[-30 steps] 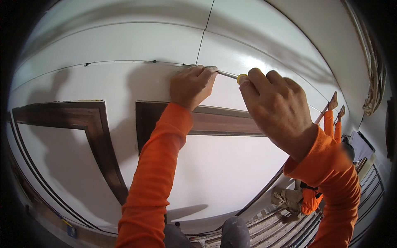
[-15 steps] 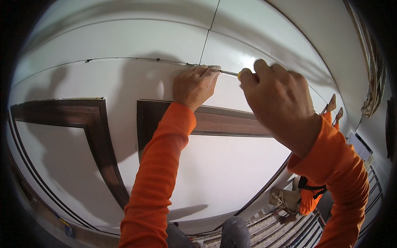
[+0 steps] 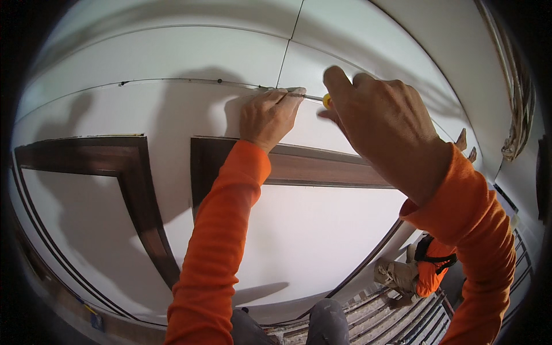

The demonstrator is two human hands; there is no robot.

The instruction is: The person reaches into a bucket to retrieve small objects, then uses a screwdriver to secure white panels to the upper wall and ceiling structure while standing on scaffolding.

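Screwdriver (image 3: 315, 98), with a yellow handle and a slim metal shaft, lies nearly level across the white wall (image 3: 322, 230), its shaft running from the right hand to the fingertips of the left. The right hand (image 3: 385, 118) has the yellow handle between thumb and forefinger, the thumb below it and the forefinger above, and covers most of it. The left hand (image 3: 270, 112) rests against the wall with its fingers drawn together at the far end of the shaft, just under a thin seam (image 3: 167, 79); whether they pinch the metal or only steady it cannot be told, since the tip is hidden. Dark spots mark that seam to the left of the hand. Below, a brown frame (image 3: 322, 165) passes behind the left wrist, and another brown frame (image 3: 135, 190) stands to the left. Both sleeves are orange. At lower right, a co-worker (image 3: 431, 270) in an orange top and beige trousers is beside a slatted platform (image 3: 379, 316).
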